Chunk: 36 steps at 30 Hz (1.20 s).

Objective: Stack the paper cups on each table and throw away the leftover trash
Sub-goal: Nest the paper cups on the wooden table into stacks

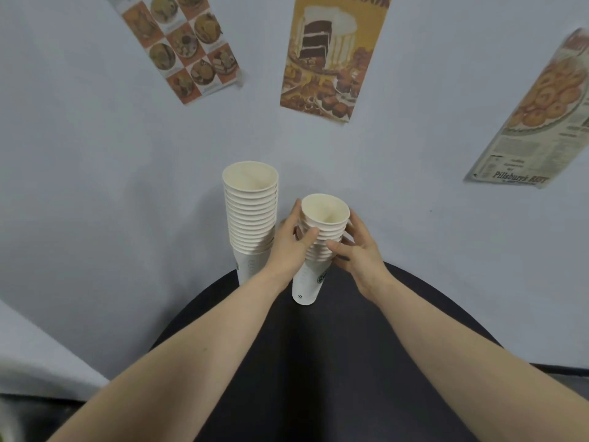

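A pale blue-grey wall (95,186) fills most of the view, evenly lit. Three printed food posters are fixed to it: a checkered poster of dishes (185,46) at upper left, a chocolate cake poster (331,55) at centre, and a poster of baked rings on a plate (538,122) at right, tilted. A round black table (318,378) is seen below. A strip of dark floor (561,371) is visible at lower right.
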Motion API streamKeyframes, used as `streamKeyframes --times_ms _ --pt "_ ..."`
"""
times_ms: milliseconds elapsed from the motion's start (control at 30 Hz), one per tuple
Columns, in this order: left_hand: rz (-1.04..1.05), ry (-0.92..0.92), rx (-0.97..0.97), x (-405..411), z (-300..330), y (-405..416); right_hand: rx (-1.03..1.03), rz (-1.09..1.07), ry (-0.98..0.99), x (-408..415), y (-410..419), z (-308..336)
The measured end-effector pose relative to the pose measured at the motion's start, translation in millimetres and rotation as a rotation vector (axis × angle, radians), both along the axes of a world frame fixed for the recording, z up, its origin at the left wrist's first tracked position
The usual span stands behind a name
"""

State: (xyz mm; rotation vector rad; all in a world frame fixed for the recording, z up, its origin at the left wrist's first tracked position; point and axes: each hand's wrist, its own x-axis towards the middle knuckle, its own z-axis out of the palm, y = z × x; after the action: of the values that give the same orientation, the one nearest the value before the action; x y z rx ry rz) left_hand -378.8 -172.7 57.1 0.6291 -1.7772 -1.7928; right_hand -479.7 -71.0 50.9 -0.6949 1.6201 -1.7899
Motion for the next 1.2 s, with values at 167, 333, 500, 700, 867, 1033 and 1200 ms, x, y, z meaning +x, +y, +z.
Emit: streamKeyframes --times_ms 167,333,500,700,867,1033,1200 --pt "0.055 -0.007 -0.01 -1 -6 -3 0.006 0.016 -0.012 8 -9 1" --pt "0.074 -0.022 -0.031 3 -8 1 0.028 -0.002 -0.006 14 -12 1" --pt "0.073 -0.041 -0.04 4 -5 0 0.027 -0.02 -0.055 19 -14 3" --pt "0.055 -0.061 -0.034 7 -4 2 0.024 -0.037 -0.085 26 -12 6" --pt "0.014 -0.118 -0.035 7 -2 0 0.072 -0.029 -0.085 25 -10 14" --pt "0.018 -0.133 -0.061 8 -4 4 0.108 -0.023 -0.068 25 -4 15" --pt "0.041 -0.116 -0.114 18 -8 11 0.194 -0.054 -0.044 26 12 13"
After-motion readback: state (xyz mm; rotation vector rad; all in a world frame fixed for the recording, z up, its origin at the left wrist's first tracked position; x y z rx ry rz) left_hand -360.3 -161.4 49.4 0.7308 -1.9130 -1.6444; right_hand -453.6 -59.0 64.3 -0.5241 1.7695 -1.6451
